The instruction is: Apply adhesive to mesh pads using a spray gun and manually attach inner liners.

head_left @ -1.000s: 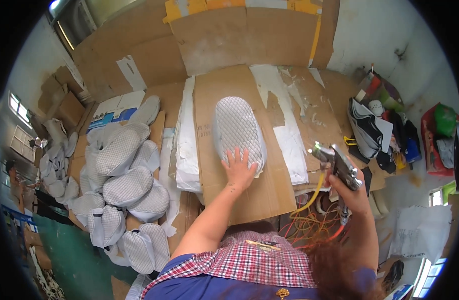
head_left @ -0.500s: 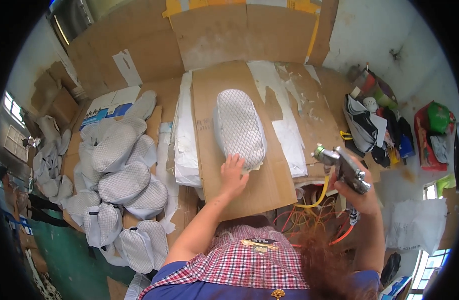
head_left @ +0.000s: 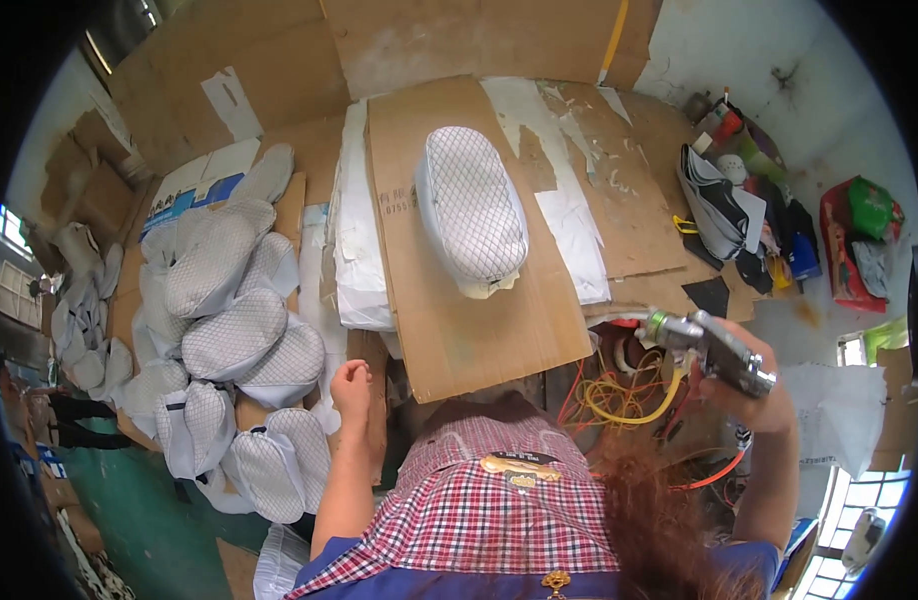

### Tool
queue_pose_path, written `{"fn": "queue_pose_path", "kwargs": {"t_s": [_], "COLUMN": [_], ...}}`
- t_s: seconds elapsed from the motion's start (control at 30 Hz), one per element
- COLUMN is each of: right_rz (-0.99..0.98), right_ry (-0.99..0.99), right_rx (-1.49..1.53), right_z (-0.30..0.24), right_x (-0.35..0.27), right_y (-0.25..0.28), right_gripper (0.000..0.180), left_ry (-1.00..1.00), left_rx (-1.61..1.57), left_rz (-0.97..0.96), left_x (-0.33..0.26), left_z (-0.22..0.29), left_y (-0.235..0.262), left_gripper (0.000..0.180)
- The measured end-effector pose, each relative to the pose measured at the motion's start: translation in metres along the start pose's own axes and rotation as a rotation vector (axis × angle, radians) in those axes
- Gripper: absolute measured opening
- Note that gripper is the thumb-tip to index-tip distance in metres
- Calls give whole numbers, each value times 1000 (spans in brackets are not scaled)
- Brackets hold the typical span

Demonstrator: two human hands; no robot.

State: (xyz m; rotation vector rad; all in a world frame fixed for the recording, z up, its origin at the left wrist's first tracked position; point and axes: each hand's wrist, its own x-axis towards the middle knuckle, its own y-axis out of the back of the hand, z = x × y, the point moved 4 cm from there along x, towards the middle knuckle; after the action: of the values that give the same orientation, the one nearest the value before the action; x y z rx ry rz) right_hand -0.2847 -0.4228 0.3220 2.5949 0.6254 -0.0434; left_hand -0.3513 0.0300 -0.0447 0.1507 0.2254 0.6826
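Note:
On a cardboard sheet point(head_left: 459, 350) lies a long, rounded white fabric piece point(head_left: 474, 200) with a diamond-quilted top, a smooth side wall and a pale edge showing at its near end. Neither hand touches it. In my right hand point(head_left: 764, 370) is a metal spray gun point(head_left: 714, 350) with a green ring, pointed left, and a yellow hose below it. My left hand point(head_left: 352, 390) is drawn back to the left of the cardboard, its fingers curled closed with nothing visible in them. Beside it is a pile of similar quilted pieces point(head_left: 234, 330).
Yellow and orange hoses point(head_left: 624, 390) tangle below the table's front edge. A black-and-white shoe-like item point(head_left: 714, 210) and a red bag point(head_left: 854, 270) sit at the right. Cardboard panels point(head_left: 479, 45) stand behind the table. Green floor point(head_left: 119, 510) shows lower left.
My left hand has let go of the quilted piece and moved left and back, its fingers curling closed. The spray gun has shifted slightly right and lower. The view has tilted down.

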Motion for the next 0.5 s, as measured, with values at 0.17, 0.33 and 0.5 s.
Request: {"fn": "queue_pose_path", "kwargs": {"t_s": [0.17,0.33,0.5], "right_rz": [202,35,148], "right_ry": [-59,-5,-28], "right_rx": [-20,-98,40], "right_z": [-11,-4,-14], "right_x": [-13,-27,-20], "right_y": [4,-1,-4], "right_gripper": [59,57,61], "left_ry": [74,83,145], "left_rx": [-99,-133,-161], "left_rz": [24,45,33], "left_x": [6,5,5], "left_z": [-3,-7,-5], "left_y": [10,15,2], "left_gripper": [11,11,9]}}
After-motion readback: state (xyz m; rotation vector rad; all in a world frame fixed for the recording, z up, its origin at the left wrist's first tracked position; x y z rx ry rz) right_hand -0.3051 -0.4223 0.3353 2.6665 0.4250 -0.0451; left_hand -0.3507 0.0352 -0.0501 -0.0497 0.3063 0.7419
